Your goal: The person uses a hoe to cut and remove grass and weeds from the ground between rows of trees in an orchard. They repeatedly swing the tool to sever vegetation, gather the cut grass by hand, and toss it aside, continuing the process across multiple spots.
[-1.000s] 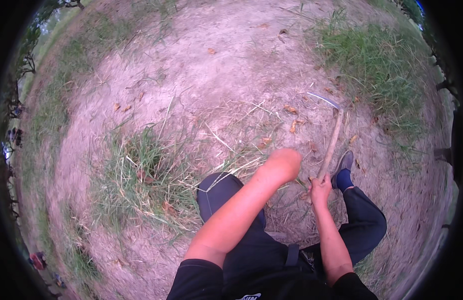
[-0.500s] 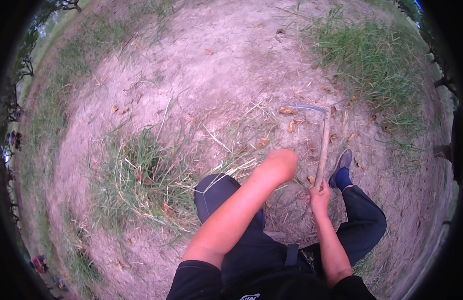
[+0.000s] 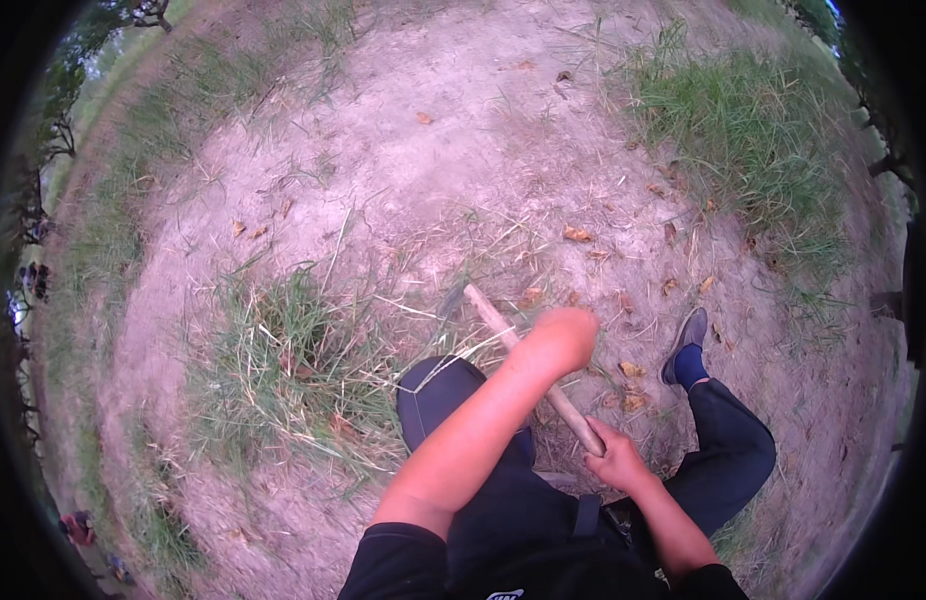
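My right hand grips the lower end of a sickle by its long wooden handle. The handle slants up and left, passing beneath my left forearm. The sickle's head is by the cut grass in front of my knee, its blade small and partly lost among the stalks. My left hand is closed in a fist above the handle, the back of it toward me. Pale grass stalks stick out leftward from it over my knee; the fingers themselves are mostly hidden.
To the left of my knee lies a heap of green and dry grass. A thick grass patch grows at the far right. Dry brown leaves dot the bare soil. My shoe rests on the ground at right.
The sickle has swung left, its head moving from ahead of my right foot to the stalks before my knee. My right hand has shifted down and left. My left hand stays nearly in place.
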The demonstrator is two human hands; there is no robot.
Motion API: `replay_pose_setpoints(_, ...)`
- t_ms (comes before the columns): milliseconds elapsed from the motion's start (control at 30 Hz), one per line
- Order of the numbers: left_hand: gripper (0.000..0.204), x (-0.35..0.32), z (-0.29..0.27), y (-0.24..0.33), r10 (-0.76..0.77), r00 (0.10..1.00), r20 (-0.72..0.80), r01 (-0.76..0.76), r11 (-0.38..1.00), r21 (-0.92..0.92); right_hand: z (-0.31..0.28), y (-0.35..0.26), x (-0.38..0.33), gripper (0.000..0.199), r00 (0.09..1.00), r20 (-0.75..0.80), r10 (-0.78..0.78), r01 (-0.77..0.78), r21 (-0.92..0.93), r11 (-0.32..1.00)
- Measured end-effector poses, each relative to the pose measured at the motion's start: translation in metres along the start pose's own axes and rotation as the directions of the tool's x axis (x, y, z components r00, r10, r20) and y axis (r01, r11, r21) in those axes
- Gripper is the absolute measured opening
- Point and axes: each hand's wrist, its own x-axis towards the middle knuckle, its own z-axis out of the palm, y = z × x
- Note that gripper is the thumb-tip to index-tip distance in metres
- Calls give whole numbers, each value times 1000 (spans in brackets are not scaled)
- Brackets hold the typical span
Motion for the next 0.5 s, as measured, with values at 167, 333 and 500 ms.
replay_pose_setpoints(167,18,-3,5,-11,-6,999,-52,5,1000,-8,-20,-2,15,61,959,-272,81,-23,209,978)
replay_pose_setpoints(333,21,6,9,-13,15,1000,-20,-16,1000,-4,-41,-2,5,57,903,-365,228,-8,515,857)
replay_pose_setpoints(500,23,0,4,-13,29,996,-82,-34,997,-66,-34,3,-24,44,885,-220,410,-154,693,704)
